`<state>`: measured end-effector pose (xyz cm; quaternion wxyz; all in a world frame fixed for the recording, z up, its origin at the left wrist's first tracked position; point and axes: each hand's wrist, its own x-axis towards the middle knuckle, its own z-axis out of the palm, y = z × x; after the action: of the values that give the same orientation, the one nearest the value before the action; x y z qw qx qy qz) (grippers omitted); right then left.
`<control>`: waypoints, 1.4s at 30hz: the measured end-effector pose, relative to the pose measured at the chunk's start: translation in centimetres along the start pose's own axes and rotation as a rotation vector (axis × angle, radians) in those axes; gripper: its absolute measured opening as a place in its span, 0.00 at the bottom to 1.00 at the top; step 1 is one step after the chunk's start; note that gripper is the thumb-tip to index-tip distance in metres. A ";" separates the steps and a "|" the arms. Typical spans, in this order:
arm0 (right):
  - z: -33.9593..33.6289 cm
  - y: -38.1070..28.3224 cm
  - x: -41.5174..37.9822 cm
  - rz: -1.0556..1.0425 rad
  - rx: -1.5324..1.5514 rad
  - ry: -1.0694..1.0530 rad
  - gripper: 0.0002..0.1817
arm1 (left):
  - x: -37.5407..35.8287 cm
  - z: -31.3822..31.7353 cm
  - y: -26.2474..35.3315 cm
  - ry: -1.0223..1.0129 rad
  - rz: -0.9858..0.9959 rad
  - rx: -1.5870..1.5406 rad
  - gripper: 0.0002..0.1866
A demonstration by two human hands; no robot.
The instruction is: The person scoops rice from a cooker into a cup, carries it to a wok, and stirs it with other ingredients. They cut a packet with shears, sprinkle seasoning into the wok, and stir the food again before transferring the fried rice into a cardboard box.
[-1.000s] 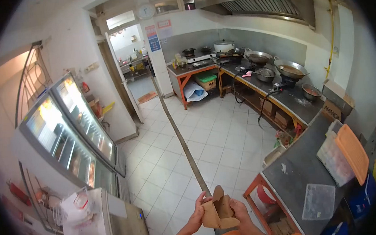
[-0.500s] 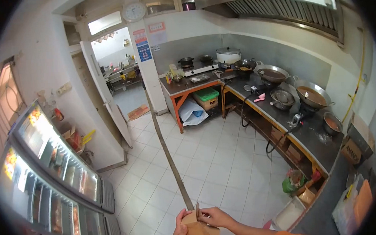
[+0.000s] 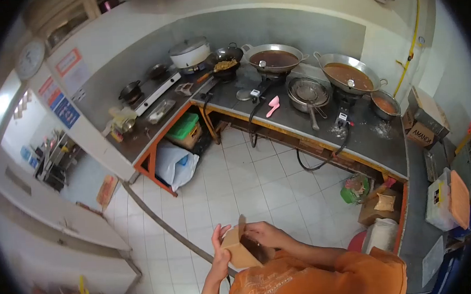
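A small brown cardboard food box (image 3: 237, 253) is held low in front of my body, above the tiled floor. My left hand (image 3: 220, 254) grips its left side, fingers along the outer wall. On the other side, my right hand (image 3: 263, 235) is bent at the upper edge beside a raised flap (image 3: 242, 225). Its fingertips are partly hidden by the cardboard. The inside of the box is mostly in shadow. An orange shirt (image 3: 313, 277) is just below the hands.
A dark counter (image 3: 373, 146) runs along the wall, bearing a wok of dark liquid (image 3: 276, 58), a wok of brown liquid (image 3: 347, 78), strainers (image 3: 307, 91) and a pink scoop (image 3: 273, 107). Gas hoses hang at its edge. A doorway (image 3: 66, 152) is at left.
My view has turned right and down, showing more of the counter and my shirt. The box has tilted, and my right hand has stayed at its flap.
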<state>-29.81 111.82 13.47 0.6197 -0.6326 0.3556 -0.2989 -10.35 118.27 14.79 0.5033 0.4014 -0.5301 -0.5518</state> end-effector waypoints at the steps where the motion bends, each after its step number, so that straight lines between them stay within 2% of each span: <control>1: -1.8 0.1 2.1 -0.002 0.009 0.017 0.12 | 3.6 -0.8 -0.5 -0.026 -0.035 -0.027 0.52; 3: -5.3 -0.7 6.3 0.091 -0.166 0.217 0.15 | 10.7 -2.8 -2.2 -0.117 -0.095 -0.076 0.52; 5: -8.4 -0.1 11.1 0.142 -0.085 0.284 0.15 | 17.4 -4.1 -3.7 -0.240 -0.318 -0.316 0.50; 7: -11.5 1.0 16.1 0.195 -0.006 0.341 0.16 | 23.7 -5.2 -6.2 -0.227 -0.345 -0.354 0.46; 9: -14.7 2.4 21.4 0.093 -0.032 0.495 0.19 | 29.2 -6.5 -8.3 -0.109 -0.357 -0.472 0.42; 11: -19.6 5.7 28.2 0.028 0.058 0.447 0.19 | 35.2 -8.0 -8.8 -0.016 -0.367 -0.488 0.40; 12: -21.1 5.7 31.0 -0.030 0.154 0.408 0.19 | 37.5 -9.1 -8.4 0.071 -0.386 -0.500 0.38; 13: -22.6 5.4 33.4 -0.004 0.164 0.403 0.19 | 39.7 -10.0 -7.9 0.085 -0.411 -0.507 0.38; 15: -26.9 1.4 40.3 -0.044 -0.105 0.342 0.19 | 44.8 -11.9 -6.5 0.250 -0.518 -0.519 0.42; 16: -28.8 0.8 43.8 -0.029 -0.116 0.335 0.19 | 47.2 -14.0 -7.1 0.322 -0.543 -0.505 0.42; 17: -30.6 0.9 47.1 -0.080 -0.166 0.382 0.18 | 49.7 -15.4 -7.0 0.310 -0.458 -0.602 0.40; 18: -32.7 1.1 50.4 -0.135 -0.217 0.429 0.17 | 52.2 -17.4 -7.3 0.307 -0.364 -0.539 0.39; 20: -37.5 1.4 57.8 0.062 0.047 0.489 0.16 | 56.8 -21.2 -7.9 0.398 -0.294 -0.520 0.37; 22: -42.1 3.4 64.6 0.128 0.406 0.580 0.21 | 61.4 -25.2 -9.2 0.425 -0.210 -0.492 0.36; 23: -43.9 3.3 67.6 0.141 0.401 0.594 0.21 | 63.9 -27.0 -10.1 0.417 -0.170 -0.478 0.36; 25: -46.9 2.9 73.2 0.179 0.688 0.723 0.28 | 69.4 -30.1 -11.3 0.394 -0.169 -0.513 0.35; 27: -48.6 1.7 78.2 0.200 0.764 0.772 0.28 | 76.0 -33.7 -12.9 0.353 -0.159 -0.552 0.34; 29: -50.4 0.7 83.3 0.305 0.985 0.657 0.24 | 83.5 -37.5 -15.1 0.258 -0.137 -0.560 0.34; 30: -51.1 0.5 85.0 0.308 0.979 0.694 0.24 | 87.3 -38.0 -13.1 0.227 -0.173 -0.570 0.34; 33: -52.2 0.4 86.2 0.425 0.534 0.650 0.27 | 96.0 -43.5 -15.7 0.116 -0.263 -0.690 0.38; 34: -52.7 0.7 85.6 0.453 0.080 0.690 0.30 | 99.2 -43.5 -12.8 0.106 -0.224 -0.611 0.42; 35: -53.1 0.7 84.4 0.481 -0.372 0.698 0.34 | 101.4 -44.5 -13.1 0.089 -0.247 -0.632 0.42; 36: -53.4 0.0 83.2 0.511 -0.376 0.715 0.34 | 103.4 -46.0 -13.6 0.062 -0.279 -0.627 0.43; 37: -53.7 -0.8 82.4 0.577 -0.786 0.703 0.36 | 105.4 -47.0 -14.1 0.034 -0.308 -0.620 0.45; 38: -53.8 -1.3 82.1 0.632 -1.196 0.659 0.40 | 108.1 -46.2 -11.9 0.005 -0.198 -0.569 0.46; 42: -53.0 -2.2 83.1 0.831 -1.121 0.674 0.40 | 113.7 -47.8 -13.1 -0.124 -0.247 -0.611 0.43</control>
<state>-25.85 13.33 13.27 0.1267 -0.5412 0.8312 0.0065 15.16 -2.84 6.61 0.4965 0.2588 -0.3172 -0.7654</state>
